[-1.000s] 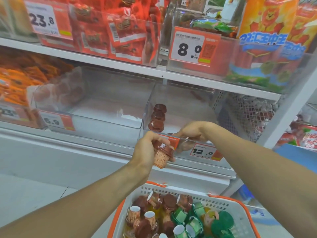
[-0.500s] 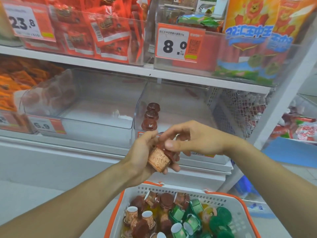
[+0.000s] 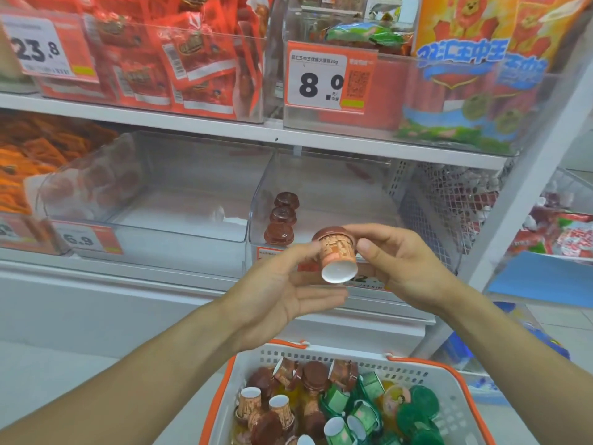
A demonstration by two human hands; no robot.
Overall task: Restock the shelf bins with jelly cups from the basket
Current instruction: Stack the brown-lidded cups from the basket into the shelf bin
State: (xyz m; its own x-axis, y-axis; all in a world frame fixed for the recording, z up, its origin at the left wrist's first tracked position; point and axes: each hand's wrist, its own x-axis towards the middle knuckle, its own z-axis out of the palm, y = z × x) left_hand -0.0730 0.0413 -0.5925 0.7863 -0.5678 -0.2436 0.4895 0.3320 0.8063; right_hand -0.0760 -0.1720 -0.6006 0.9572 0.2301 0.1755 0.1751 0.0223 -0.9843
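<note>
Step in hand: one brown jelly cup [image 3: 337, 256] is up in front of the right-hand clear bin [image 3: 324, 200], tilted w/ its white base toward the camera and brown lid toward the shelf. Right hand [image 3: 396, 264] pinches it, thumb and fingers curled round the cup's side. Left hand [image 3: 282, 290] sits just below and left of it, palm up, fingers mostly straight, fingertip touching or nearly touching the cup; it isn't gripping anything.

Judgement: cup is mid hand-off or being turned, not yet placed. Next move calls for righting it lid-up, reaching over the bin's front wall and setting it down next to the row already there, w/o knocking those over.

Counts:
- In the right bin: 3 brown-lidded cups [image 3: 282, 220] in a line front to back, against the left wall.
- In hand: 1 cup.
- Left bin [image 3: 179, 200], marked 6.9: no cups seen inside.
- Basket [image 3: 324, 356] (white, orange rim) below the hands: mixed brown and green cups, piled and partly cut off by the frame edge. Approx 8–10 brown, approx as many green; exact no. can't be told.

Bulk of the restock looks still ahead, given how full the basket is vs. the bins.
</note>
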